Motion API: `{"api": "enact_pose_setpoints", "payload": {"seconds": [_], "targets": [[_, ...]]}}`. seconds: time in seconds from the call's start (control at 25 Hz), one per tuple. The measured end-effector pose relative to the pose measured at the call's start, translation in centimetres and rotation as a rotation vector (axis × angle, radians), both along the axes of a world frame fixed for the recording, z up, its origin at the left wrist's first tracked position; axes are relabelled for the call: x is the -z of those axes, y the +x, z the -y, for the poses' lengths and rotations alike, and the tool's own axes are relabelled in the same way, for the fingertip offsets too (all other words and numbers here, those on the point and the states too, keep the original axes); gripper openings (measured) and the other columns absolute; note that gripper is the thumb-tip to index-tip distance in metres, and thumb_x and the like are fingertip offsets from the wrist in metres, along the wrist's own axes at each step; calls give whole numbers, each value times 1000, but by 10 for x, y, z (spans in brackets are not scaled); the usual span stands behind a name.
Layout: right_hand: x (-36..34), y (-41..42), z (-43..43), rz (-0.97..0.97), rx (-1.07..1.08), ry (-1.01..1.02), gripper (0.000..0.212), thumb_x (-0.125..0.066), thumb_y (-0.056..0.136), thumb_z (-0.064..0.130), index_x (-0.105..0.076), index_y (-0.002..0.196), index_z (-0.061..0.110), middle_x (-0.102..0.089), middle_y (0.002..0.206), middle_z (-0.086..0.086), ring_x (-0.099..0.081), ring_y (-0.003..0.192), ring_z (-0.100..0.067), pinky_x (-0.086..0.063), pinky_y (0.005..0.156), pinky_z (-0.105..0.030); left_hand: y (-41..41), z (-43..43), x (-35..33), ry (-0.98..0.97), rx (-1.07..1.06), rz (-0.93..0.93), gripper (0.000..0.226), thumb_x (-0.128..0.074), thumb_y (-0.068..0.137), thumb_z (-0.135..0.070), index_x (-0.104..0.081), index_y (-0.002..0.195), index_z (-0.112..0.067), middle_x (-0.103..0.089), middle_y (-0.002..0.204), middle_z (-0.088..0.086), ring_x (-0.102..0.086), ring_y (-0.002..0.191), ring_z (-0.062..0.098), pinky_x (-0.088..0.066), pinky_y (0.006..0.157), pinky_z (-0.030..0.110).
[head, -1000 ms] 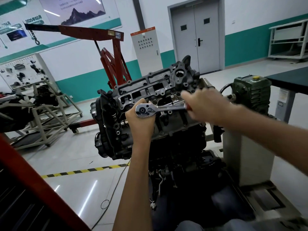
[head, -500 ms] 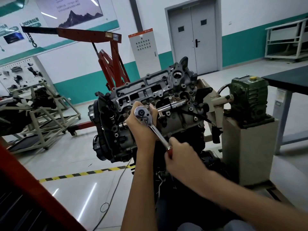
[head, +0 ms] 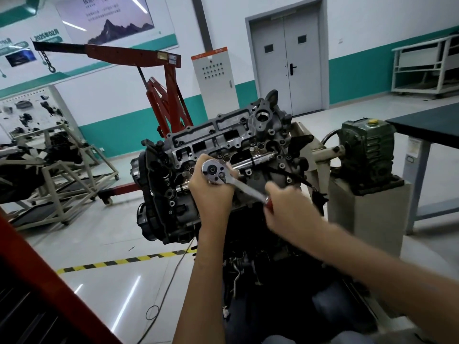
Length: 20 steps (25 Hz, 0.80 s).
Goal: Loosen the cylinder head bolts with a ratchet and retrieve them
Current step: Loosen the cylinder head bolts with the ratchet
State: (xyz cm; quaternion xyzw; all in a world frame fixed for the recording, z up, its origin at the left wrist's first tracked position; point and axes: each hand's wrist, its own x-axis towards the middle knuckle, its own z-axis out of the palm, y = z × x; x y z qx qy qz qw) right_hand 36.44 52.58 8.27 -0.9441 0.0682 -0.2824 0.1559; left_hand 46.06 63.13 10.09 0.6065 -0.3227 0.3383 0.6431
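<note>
L hand point(head: 214, 197) cups the ratchet point(head: 211, 170) head against cyl head point(head: 223, 137), R hand point(head: 291, 211) wraps its red grip at 4 o'clock; stiff, heavy steel tool, so pull from handle end; bolt hidden.

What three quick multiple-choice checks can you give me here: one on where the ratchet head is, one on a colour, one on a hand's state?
1. Where is the ratchet head?
A. lying on the floor
B. at the cylinder head, held by the left hand
C. in a toolbox

2. What colour is the engine crane behind the engine?
A. yellow
B. blue
C. red

3. What is the right hand doing?
A. gripping the ratchet handle
B. hanging idle
C. pointing at the door

Answers: 1 B, the left fingers wrap the chrome head at the engine top; 2 C, its boom and mast are red; 3 A, its fingers curl round the handle end.
</note>
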Motion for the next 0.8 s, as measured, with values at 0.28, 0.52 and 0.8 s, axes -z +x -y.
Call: {"api": "enact_pose_setpoints", "payload": {"seconds": [0.28, 0.52, 0.8], "targets": [[13, -1, -15, -32, -75, 43, 16, -49, 85, 22, -33, 85, 19, -57, 77, -9, -61, 79, -35, -38, 60, -34, 11, 1, -2, -71, 77, 16, 38, -62, 81, 3, -36, 60, -16, -36, 57, -15, -32, 56, 6, -33, 56, 22], [-67, 14, 48, 59, -53, -480, 26, -56, 75, 10, -30, 79, 16, -45, 52, -2, -60, 57, -29, -28, 52, -29, 15, -8, -4, 69, 16, 54, 37, -64, 84, -1, -38, 58, 0, -35, 52, 4, -30, 52, 5, -29, 52, 22], [23, -5, -39, -58, -81, 251, 19, -48, 86, 22, -30, 82, 20, -43, 68, 2, -60, 80, -33, -36, 60, -31, 0, 7, 1, -120, -11, 30, 30, -66, 81, 4, -41, 72, -9, -42, 60, -16, -37, 56, 1, -38, 59, 12]]}}
